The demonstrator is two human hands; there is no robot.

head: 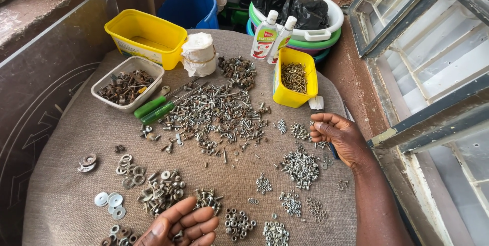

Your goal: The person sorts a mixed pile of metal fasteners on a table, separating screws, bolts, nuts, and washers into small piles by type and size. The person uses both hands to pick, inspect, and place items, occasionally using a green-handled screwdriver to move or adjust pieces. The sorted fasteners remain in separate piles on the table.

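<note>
You work at a round table (66, 190) covered in coarse grey-brown cloth, with a window frame (423, 72) close on your right and stacked basins (326, 27) behind. Your left hand (181, 225) lies at the near edge, fingers together and bent, resting on a small pile of bolts (206, 197); whether it grips any you cannot tell. Your right hand (338, 136) is curled loosely beside small heaps of nuts (300, 167), a brush (317, 104) just behind it. Bare cloth lies open on the left side.
</note>
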